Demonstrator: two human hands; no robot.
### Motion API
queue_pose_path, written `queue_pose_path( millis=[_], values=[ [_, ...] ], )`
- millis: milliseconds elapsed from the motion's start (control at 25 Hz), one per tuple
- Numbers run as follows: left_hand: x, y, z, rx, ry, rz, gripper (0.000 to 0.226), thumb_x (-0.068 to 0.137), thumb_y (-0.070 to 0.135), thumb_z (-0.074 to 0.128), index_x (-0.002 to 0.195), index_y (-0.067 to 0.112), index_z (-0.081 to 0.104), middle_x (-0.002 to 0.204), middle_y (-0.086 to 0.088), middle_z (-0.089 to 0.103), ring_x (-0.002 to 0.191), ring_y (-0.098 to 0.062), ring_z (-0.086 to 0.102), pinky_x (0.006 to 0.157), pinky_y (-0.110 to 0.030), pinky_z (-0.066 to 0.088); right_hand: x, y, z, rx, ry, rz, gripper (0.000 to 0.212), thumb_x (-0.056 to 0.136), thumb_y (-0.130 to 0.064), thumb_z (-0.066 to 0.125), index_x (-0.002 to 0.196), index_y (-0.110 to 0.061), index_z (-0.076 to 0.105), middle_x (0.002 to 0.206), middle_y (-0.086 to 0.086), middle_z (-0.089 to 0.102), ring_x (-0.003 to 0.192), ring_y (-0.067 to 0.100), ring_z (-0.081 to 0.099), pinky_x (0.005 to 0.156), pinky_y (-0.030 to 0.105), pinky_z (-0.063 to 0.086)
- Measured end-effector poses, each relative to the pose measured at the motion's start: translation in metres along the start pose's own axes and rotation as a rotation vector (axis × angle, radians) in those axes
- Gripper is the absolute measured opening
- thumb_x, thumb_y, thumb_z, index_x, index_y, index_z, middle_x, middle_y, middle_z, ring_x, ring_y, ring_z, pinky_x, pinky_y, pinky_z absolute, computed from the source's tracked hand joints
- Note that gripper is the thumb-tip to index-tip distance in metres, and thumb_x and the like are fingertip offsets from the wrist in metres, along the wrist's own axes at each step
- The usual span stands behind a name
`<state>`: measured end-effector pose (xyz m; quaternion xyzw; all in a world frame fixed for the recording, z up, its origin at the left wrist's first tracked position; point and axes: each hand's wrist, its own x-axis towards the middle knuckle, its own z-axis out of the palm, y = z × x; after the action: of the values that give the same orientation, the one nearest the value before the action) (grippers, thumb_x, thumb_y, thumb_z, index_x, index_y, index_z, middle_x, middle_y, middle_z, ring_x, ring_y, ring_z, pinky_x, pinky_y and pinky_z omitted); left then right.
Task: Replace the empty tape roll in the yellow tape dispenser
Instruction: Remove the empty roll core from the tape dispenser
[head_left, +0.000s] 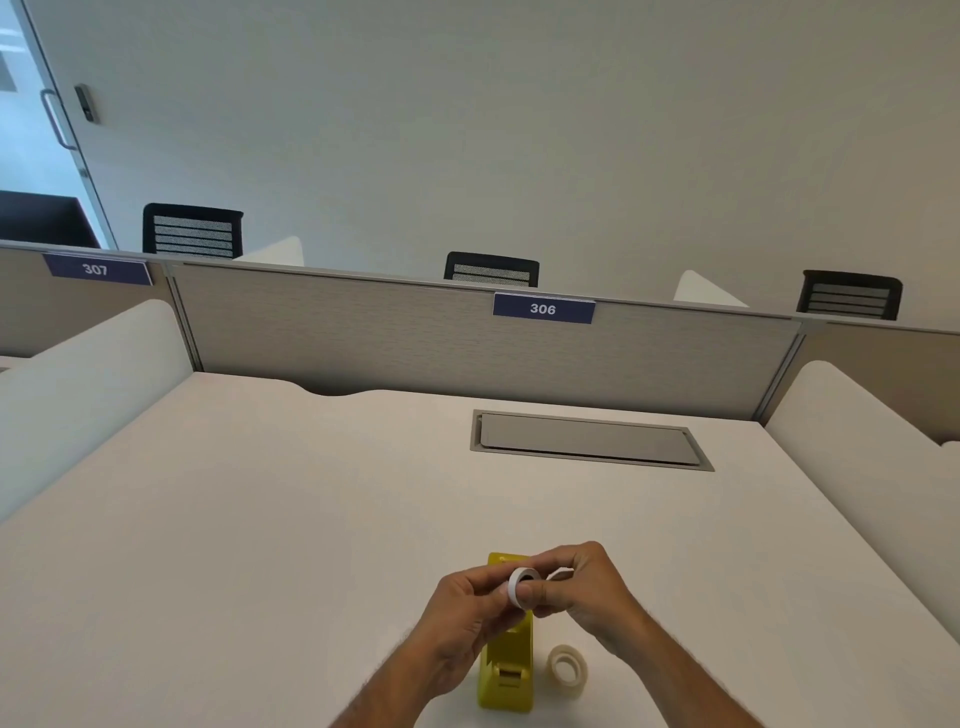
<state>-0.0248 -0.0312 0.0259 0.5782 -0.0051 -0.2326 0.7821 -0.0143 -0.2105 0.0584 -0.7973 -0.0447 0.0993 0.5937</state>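
The yellow tape dispenser (506, 670) stands on the white desk (260, 545) near its front edge, partly hidden behind my hands. Just above it, both hands pinch a small white ring, the empty tape core (522, 587). My left hand (467, 618) grips the ring from the left. My right hand (582, 592) grips it from the right, and a second small white piece (560, 573) shows between its fingers. A full roll of clear tape (568, 669) lies flat on the desk, just right of the dispenser.
A grey cable hatch (589, 439) is set into the desk farther back. Beige partition panels (415, 338) with the labels 306 and 307 close off the rear, and white side dividers (857, 441) flank the desk. Black chairs stand beyond the partition.
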Motion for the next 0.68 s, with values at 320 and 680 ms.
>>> queue_pose_path(
  millis=[320,680],
  values=[
    [0.002,0.002,-0.001,-0.088,0.039,-0.031,0.025,0.092,0.004,0.064,0.112,0.012,0.076,0.115,-0.013,0.075,0.109,-0.029,0.071,0.085,-0.032,0.059,0.002,0.004,0.002,0.054,0.084,-0.042,0.016,0.069,-0.014,0.089,0.083,-0.017,0.082,0.077,0.008,0.078,0.067,0.030,0.073,0.056,0.030,0.059],
    [0.009,-0.004,-0.003,-0.087,0.292,-0.015,0.024,0.088,-0.006,0.067,0.106,0.009,0.075,0.103,-0.014,0.078,0.097,-0.028,0.073,0.076,-0.032,0.060,0.005,0.034,-0.012,0.050,0.339,0.215,0.004,0.079,-0.016,0.083,0.082,-0.015,0.081,0.072,0.003,0.078,0.061,0.021,0.074,0.060,0.030,0.063]
  ],
)
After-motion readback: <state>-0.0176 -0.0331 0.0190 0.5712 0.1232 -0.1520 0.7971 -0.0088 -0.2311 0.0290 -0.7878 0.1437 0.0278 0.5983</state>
